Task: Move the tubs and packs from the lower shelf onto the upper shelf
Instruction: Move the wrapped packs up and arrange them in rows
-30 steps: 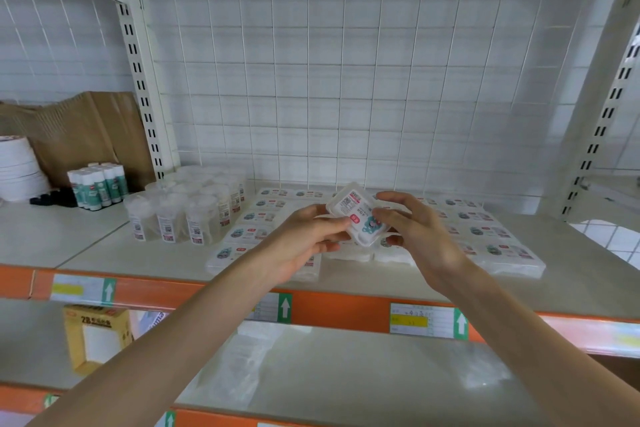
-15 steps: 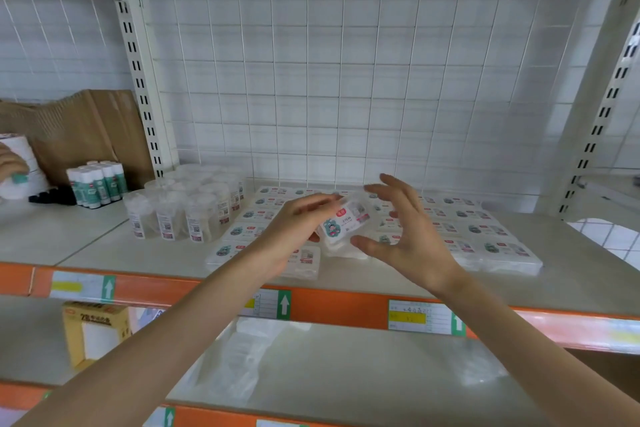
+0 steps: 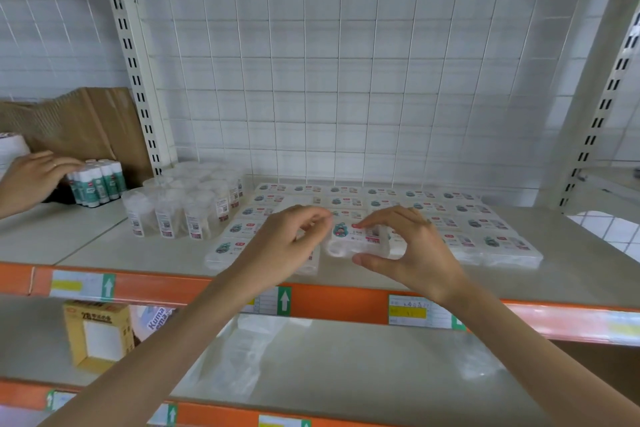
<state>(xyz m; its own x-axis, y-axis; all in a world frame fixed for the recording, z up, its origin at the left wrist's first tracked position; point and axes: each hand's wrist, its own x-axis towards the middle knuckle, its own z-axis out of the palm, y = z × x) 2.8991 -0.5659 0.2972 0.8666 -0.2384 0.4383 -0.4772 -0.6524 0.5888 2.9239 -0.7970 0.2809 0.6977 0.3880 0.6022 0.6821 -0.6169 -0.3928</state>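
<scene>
Pack (image 3: pixel 358 239) pinched by right hand (image 3: pixel 412 246), left hand (image 3: pixel 284 243) perhaps touching.

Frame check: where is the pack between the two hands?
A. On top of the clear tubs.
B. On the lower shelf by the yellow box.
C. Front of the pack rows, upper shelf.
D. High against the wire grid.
C: the pack, gripped by the right hand with the left hand beside it, is down at the front of the rows of packs on the upper shelf.
</scene>
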